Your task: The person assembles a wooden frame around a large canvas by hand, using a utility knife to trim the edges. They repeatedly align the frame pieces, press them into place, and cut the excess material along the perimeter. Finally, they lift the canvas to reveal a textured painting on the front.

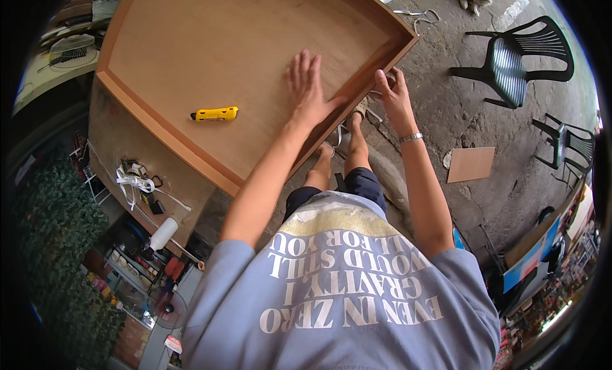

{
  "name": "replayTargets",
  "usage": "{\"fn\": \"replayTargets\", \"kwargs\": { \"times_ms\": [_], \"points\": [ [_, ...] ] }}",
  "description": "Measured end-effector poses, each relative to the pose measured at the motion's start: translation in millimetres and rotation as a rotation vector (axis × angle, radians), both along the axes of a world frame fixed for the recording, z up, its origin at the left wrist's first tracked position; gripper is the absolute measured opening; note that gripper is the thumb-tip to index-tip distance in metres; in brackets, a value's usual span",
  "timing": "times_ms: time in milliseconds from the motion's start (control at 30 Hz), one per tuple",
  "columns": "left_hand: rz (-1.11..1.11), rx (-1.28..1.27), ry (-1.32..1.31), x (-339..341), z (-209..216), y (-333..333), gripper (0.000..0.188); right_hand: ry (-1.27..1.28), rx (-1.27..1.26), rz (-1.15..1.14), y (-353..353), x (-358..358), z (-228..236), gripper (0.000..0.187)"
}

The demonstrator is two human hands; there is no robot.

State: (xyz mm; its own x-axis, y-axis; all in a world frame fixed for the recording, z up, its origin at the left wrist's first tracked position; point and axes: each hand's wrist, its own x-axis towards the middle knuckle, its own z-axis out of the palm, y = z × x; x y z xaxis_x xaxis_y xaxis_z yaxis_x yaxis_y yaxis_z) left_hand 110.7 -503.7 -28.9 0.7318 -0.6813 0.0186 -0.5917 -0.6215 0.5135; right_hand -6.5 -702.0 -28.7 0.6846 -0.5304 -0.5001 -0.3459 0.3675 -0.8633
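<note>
A large shallow wooden tray-like panel (210, 58) with a raised brown rim (172, 140) lies before me, tilted in view. My left hand (307, 93) rests on its flat inner face, fingers stretched, the thumb reaching toward the right-hand rim. At the outside of that same rim is my right hand (396, 102), wearing a metal wristband. Its thumb and fingers are curled close together by the rim; whatever is between them is hidden. A yellow utility knife (215, 114) lies on the panel, left of my left hand.
Under the panel, a worktable (182, 191) holds white cable (134, 179) and small tools. A white bottle (164, 233) stands nearby. Dark plastic chairs (510, 67) and a square board (470, 165) are on the concrete floor at right. A fan (72, 50) sits far left.
</note>
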Motion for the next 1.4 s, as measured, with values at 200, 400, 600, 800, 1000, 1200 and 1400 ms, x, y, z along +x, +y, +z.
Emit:
{"fn": "replayTargets", "kwargs": {
  "times_ms": [200,400,600,800,1000,1200,1400],
  "points": [
    [0.039,0.079,0.050,1.0,17.5,23.3,0.138,-0.048,0.042,-0.081,-48.0,11.1,3.6,0.055],
    [0.055,-0.077,-0.030,32.7,-3.1,-97.8,0.139,-0.017,0.111,-0.010,-53.2,10.6,7.2,0.055],
    [0.034,-0.109,-0.056,50.3,-20.4,-142.7,0.137,0.118,-0.642,0.057,-62.8,24.0,46.2,0.042],
    [0.059,-0.060,0.040,31.6,2.1,-126.9,0.127,-0.010,-1.505,0.739,-120.5,82.9,90.9,0.024],
    [0.092,-0.031,0.070,31.4,7.2,-126.2,0.126,-0.006,-1.629,1.070,-133.9,118.8,59.4,0.018],
    [0.113,-0.023,0.068,31.8,8.3,-125.5,0.127,-0.023,-1.617,1.159,-142.7,115.1,79.9,0.020],
    [0.127,-0.012,0.048,35.8,7.2,-143.9,0.136,0.104,-1.321,0.695,-138.9,63.1,101.7,0.039]
  ]
}}
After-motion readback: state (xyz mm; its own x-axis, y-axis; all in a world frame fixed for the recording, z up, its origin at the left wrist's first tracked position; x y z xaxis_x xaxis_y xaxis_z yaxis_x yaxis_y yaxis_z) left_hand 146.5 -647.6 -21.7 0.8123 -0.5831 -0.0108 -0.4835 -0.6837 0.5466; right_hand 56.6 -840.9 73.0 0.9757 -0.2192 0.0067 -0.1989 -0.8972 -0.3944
